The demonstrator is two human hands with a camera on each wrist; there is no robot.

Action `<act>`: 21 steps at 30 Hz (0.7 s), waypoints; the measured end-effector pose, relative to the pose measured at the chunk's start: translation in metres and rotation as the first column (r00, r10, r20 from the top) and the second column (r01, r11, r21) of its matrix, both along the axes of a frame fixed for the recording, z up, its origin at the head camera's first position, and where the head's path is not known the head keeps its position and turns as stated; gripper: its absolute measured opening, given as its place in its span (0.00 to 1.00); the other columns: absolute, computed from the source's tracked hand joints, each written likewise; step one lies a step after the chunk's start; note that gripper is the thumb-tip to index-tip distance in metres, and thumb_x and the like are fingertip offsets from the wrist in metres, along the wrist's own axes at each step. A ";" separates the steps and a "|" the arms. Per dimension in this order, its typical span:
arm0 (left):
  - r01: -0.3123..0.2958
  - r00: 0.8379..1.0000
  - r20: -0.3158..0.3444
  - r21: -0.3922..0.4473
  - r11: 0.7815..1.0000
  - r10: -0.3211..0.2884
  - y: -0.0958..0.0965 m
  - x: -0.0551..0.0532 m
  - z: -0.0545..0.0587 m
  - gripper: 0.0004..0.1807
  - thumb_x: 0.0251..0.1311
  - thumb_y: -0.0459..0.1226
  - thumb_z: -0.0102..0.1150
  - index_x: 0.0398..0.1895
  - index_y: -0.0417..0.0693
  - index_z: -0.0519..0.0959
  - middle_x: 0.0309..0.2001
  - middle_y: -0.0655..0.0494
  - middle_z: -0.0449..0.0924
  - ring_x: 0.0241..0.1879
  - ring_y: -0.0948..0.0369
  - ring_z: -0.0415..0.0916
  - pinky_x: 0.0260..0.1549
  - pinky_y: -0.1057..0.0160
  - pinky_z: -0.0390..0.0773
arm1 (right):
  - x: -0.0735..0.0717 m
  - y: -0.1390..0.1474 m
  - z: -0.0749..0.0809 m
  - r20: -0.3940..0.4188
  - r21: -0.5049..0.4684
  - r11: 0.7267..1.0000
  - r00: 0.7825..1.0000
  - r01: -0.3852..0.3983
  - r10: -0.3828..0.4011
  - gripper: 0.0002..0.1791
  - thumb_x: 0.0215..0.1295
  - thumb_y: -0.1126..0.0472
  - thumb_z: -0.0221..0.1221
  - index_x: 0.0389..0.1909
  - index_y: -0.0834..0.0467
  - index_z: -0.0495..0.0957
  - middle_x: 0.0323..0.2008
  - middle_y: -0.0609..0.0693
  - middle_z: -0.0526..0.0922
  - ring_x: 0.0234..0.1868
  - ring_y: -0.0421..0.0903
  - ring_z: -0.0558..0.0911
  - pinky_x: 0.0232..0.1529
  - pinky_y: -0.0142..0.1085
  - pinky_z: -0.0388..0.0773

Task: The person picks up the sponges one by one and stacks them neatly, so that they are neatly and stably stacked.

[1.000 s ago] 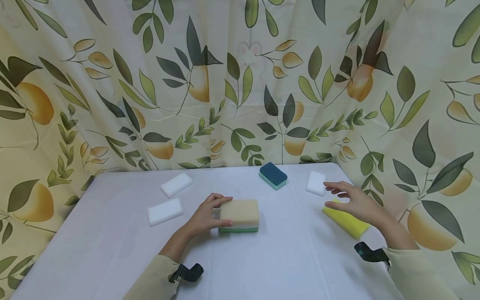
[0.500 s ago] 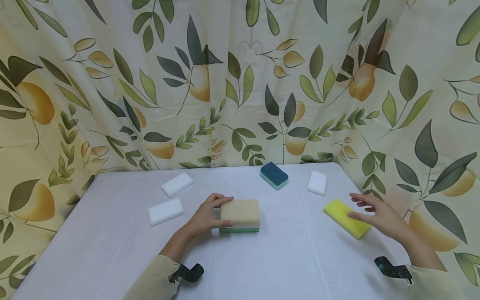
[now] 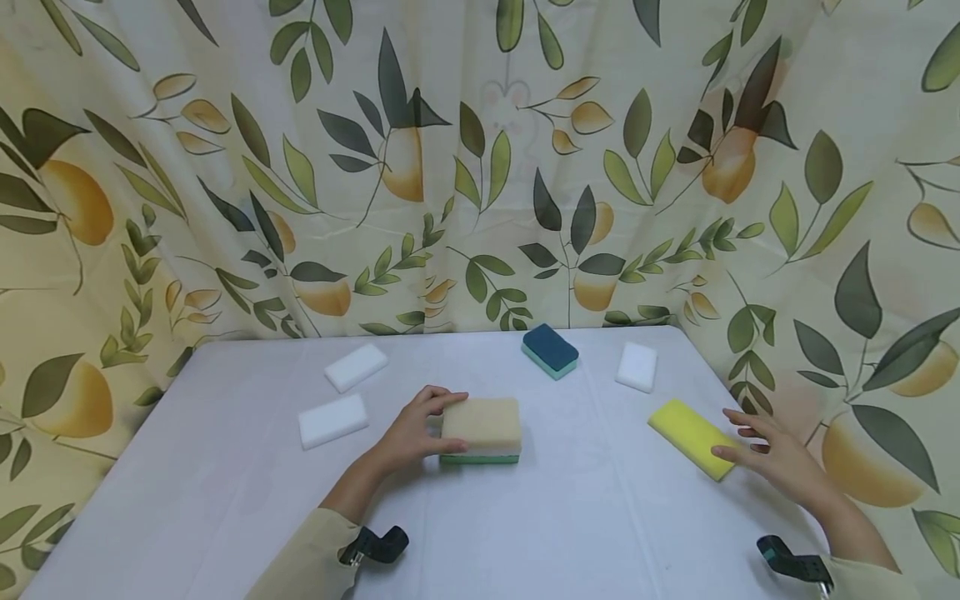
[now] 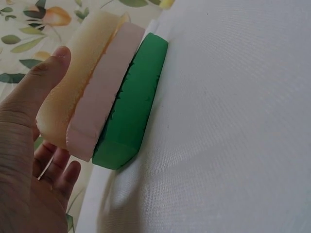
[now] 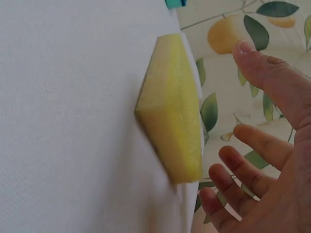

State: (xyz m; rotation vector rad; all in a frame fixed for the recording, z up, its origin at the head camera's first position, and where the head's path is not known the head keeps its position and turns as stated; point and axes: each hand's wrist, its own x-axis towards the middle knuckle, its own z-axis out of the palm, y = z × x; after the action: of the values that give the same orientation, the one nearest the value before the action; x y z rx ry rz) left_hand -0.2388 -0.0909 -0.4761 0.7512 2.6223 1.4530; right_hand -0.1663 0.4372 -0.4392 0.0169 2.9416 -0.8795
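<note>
Head view: open right hand (image 3: 780, 457) hovers just right of the yellow sponge (image 3: 693, 437), whose long axis runs far-left to near-right, while the left hand (image 3: 411, 433) grips the beige sponge (image 3: 480, 428)

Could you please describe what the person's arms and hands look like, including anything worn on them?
Both hands, left hand and right hand, are bare, with no gloves or rings visible. Pale beige long sleeves cover the forearms, and a small black clip-like device sits at each wrist.

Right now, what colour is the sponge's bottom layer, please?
Green, clearest in the left wrist view: sponge.
</note>
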 end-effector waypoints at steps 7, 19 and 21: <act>-0.006 1.000 -0.001 -0.007 1.000 0.006 0.000 0.001 0.000 0.40 0.44 0.46 0.79 0.65 0.55 0.76 0.56 0.54 0.70 0.56 0.52 0.72 0.58 0.50 0.73 | 0.000 0.007 -0.017 0.037 -0.004 0.999 0.999 0.038 -0.038 0.51 0.61 0.40 0.64 0.73 0.68 0.54 0.65 0.75 0.59 0.58 0.75 0.66 0.49 0.65 0.72; -0.015 1.000 0.002 -0.018 1.000 0.015 0.001 0.002 0.002 0.40 0.44 0.46 0.79 0.65 0.55 0.75 0.56 0.53 0.70 0.57 0.51 0.73 0.59 0.47 0.72 | -0.002 0.004 -0.027 0.020 0.044 0.998 0.999 0.038 -0.039 0.54 0.57 0.41 0.68 0.72 0.69 0.55 0.61 0.74 0.62 0.52 0.66 0.68 0.44 0.50 0.72; -0.015 1.000 0.005 -0.016 1.000 0.015 0.001 0.002 0.002 0.40 0.44 0.46 0.79 0.65 0.55 0.75 0.56 0.53 0.70 0.57 0.51 0.73 0.59 0.47 0.72 | -0.002 0.003 -0.027 0.017 0.049 0.998 0.999 0.035 -0.036 0.54 0.56 0.41 0.68 0.72 0.69 0.56 0.59 0.73 0.62 0.51 0.64 0.69 0.42 0.46 0.71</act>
State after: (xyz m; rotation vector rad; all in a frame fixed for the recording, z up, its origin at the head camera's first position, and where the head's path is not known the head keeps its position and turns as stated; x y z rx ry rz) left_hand -0.2372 -0.0897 -0.4746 0.7274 2.6383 1.4337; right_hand -0.1682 0.4402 -0.4664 0.0794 2.9542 -0.8068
